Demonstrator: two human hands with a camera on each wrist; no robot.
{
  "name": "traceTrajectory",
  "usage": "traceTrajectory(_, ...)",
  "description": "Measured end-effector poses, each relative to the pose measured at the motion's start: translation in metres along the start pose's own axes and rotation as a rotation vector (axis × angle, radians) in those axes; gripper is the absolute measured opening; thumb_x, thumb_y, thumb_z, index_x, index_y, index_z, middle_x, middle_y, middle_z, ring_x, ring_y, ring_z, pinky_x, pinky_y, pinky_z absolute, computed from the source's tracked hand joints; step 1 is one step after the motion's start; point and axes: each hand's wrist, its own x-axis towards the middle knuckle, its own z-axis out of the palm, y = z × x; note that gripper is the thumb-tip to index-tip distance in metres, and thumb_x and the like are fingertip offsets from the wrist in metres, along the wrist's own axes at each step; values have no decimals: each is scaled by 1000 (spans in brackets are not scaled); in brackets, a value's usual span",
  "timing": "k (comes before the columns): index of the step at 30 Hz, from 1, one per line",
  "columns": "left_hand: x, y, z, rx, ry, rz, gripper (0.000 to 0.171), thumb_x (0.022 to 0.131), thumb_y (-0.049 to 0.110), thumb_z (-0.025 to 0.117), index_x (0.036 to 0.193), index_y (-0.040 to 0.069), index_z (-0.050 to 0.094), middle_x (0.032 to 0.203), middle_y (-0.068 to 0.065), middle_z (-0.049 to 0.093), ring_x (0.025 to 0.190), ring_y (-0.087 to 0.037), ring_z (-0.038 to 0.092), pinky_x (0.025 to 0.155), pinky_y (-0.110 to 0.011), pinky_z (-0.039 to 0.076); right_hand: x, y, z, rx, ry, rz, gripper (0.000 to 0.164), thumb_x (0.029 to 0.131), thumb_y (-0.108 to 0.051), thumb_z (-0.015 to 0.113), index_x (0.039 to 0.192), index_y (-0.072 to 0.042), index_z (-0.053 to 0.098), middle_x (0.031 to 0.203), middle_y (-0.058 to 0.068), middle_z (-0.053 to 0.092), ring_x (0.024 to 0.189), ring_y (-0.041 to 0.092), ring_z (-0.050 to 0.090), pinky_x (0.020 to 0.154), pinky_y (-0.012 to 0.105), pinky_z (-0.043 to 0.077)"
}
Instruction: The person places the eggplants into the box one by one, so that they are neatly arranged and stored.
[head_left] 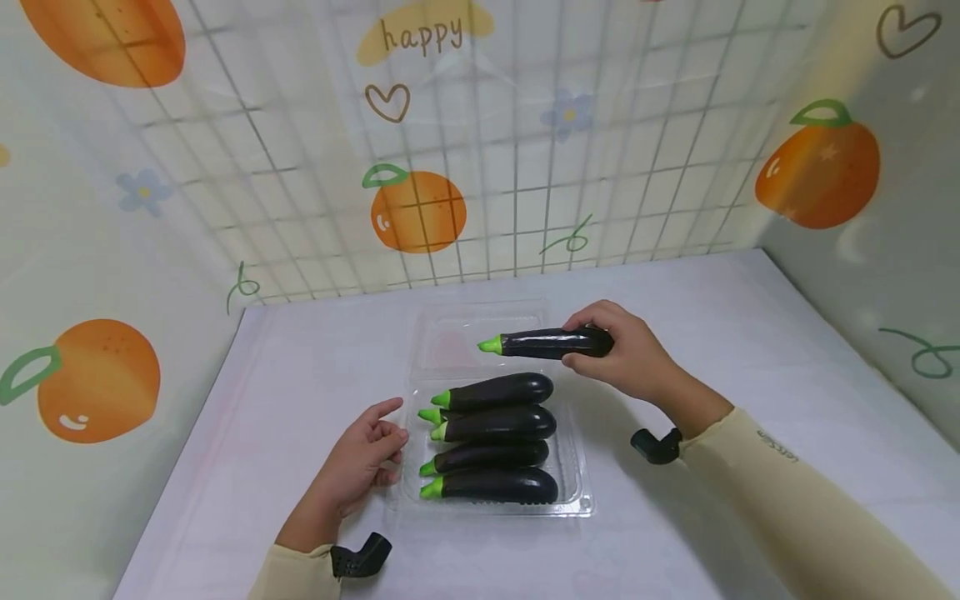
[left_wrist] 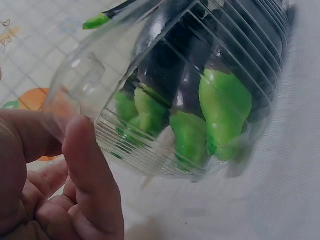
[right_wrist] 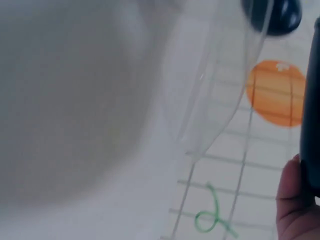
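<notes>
My right hand (head_left: 626, 354) grips a dark purple eggplant (head_left: 555, 342) by its rounded end, its green stem pointing left. The eggplant is above the far part of a clear plastic clamshell box (head_left: 573, 467). Only part of this hand and the eggplant (right_wrist: 311, 115) show at the right edge of the right wrist view. Several eggplants (head_left: 495, 485) lie side by side in the box, green stems to the left. At the box's left side, my left hand (head_left: 367, 454) has its fingertips right at the rim, fingers loosely bent. The left wrist view shows green stems (left_wrist: 225, 107) through the ribbed wall.
The box's clear lid (head_left: 442, 321) lies folded back behind it on the white table (head_left: 315, 358). A sheet printed with oranges and a grid (head_left: 487, 208) stands as a wall at the back and sides. Black wrist mounts (head_left: 362, 557) sit on both sleeves.
</notes>
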Motion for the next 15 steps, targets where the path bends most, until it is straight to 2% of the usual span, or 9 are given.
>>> traceTrajectory(8, 1, -2, -3, -5, -27, 6, 61, 99, 8, 60, 155, 14, 36, 100, -3, 54, 78, -13, 54, 54, -23, 51, -12, -29, 13, -80, -40, 8, 30, 85, -22, 80, 113, -22, 68, 115, -2, 63, 95, 18, 59, 80, 37, 53)
traceTrajectory(15, 1, -3, -5, -13, -47, 17, 61, 99, 9, 60, 155, 13, 35, 101, -3, 53, 78, -13, 53, 55, -24, 52, -23, -48, 20, -125, -39, -28, 31, 84, -22, 81, 112, -24, 68, 113, -5, 65, 97, 14, 61, 80, 37, 54)
